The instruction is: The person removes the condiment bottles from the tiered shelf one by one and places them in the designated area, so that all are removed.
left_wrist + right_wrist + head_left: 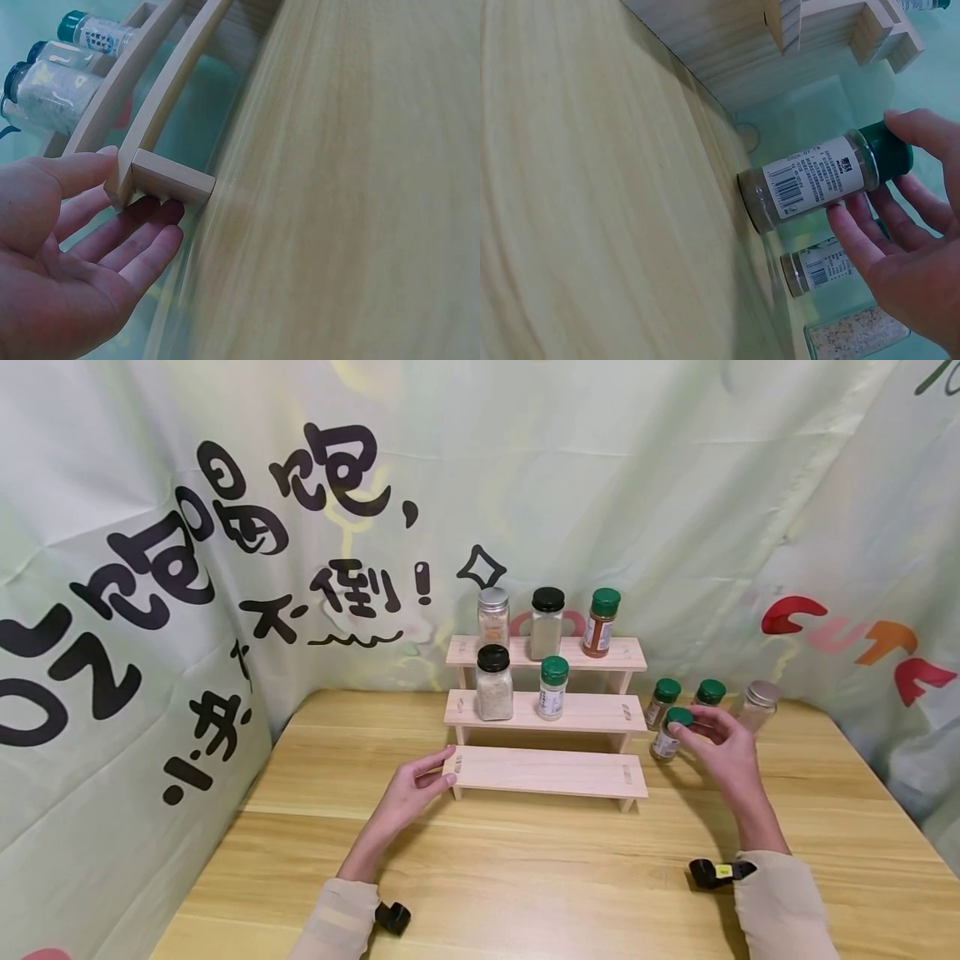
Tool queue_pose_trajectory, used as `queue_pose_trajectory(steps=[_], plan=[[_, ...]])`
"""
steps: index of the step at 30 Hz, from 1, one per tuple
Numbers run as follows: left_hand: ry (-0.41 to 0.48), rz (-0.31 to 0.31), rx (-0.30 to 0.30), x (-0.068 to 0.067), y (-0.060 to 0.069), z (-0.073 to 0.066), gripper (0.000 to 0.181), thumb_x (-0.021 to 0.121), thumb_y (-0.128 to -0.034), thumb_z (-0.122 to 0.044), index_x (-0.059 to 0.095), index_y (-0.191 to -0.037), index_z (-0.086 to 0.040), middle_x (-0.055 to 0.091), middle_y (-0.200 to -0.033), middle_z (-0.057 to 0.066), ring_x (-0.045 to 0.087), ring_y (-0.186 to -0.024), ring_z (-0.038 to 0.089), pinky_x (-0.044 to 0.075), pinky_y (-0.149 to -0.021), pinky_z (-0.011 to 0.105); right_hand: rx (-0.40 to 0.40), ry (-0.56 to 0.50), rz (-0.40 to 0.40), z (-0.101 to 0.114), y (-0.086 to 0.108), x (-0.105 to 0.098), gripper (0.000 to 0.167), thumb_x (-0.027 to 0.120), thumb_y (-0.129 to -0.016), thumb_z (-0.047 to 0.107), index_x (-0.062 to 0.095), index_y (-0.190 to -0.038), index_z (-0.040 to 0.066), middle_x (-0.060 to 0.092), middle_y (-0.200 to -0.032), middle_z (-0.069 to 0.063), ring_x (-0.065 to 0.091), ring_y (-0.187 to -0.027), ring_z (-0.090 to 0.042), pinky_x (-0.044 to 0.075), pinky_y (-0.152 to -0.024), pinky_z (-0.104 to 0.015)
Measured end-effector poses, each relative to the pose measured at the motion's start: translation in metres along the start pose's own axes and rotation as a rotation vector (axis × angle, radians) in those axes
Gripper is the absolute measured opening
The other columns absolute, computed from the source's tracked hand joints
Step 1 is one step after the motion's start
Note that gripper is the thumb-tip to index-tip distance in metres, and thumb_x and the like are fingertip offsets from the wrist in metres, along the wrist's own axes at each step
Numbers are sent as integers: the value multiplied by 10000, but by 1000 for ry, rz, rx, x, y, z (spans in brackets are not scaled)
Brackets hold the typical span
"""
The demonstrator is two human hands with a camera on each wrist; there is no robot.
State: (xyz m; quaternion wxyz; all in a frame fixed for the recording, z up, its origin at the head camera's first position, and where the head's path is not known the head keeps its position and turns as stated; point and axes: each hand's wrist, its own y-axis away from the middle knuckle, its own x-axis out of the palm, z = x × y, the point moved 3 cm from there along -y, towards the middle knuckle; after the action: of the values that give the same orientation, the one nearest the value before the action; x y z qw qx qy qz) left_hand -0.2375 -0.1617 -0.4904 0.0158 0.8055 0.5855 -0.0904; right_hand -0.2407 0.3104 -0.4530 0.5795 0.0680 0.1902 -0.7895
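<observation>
My right hand [723, 752] pinches the green cap of a spice jar [664, 746] just right of the rack. In the right wrist view the thumb and fingers hold this cap, and the labelled jar [814, 180] is upright on or just above the table; I cannot tell which. At the left end of the three-step wooden rack [551, 770], my left hand [411, 789] grips the lowest step. The left wrist view puts its thumb at the top of the board [161, 97], with the fingers under and beside it near the foot [172, 177].
Behind the right hand stand a green-capped jar [664, 697], another green-capped jar [709, 692] and a silver-capped jar [759, 703]. The middle step bears a black-capped jar [494, 685] and a green-capped jar [552, 689]. Three jars stand on the top step, before a printed curtain [675, 485].
</observation>
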Motion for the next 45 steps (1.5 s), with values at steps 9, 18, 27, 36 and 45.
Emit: queue_pose_trajectory(steps=[9,18,27,36,45], plan=[[8,3,-1,0,-1,0,520,679,-989,-34,512,-1478,25,451,-1537,244,561,-1291,431,555,-979,292,-17,-12,43,-2,-1,-2,503,758,-959,210,564,-1371,-4,579,-1172,173,564,-1047,20,493,-825,-45],[6,3,-5,-1,1,0,519,675,-995,-48,509,-1482,21,447,-1535,260,565,-1286,431,546,-990,296,-42,-13,-17,11,0,-7,512,754,-962,237,574,-1379,0,633,-1248,13,573,-1107,-19,495,-850,-56],[2,-14,-14,-1,1,-1,511,686,-989,-52,533,-1475,-7,472,-1526,234,588,-1268,406,558,-979,299,-92,-200,-119,27,1,-13,405,781,-912,50,634,-1278,-44,682,-1168,23,637,-1097,-92,532,-836,-71],[0,-12,-14,-1,3,-2,517,682,-989,-45,525,-1480,-7,463,-1530,242,588,-1268,408,556,-979,291,-138,-221,-132,51,6,-12,430,774,-913,33,613,-1296,-78,668,-1196,-42,625,-1113,-145,524,-869,-74],[-2,-4,-7,0,2,-1,521,683,-989,-51,520,-1482,0,461,-1530,248,583,-1272,412,554,-983,293,-222,-158,-104,70,12,-5,416,766,-908,-3,630,-1299,-50,684,-1187,13,648,-1097,-119,522,-899,-89]])
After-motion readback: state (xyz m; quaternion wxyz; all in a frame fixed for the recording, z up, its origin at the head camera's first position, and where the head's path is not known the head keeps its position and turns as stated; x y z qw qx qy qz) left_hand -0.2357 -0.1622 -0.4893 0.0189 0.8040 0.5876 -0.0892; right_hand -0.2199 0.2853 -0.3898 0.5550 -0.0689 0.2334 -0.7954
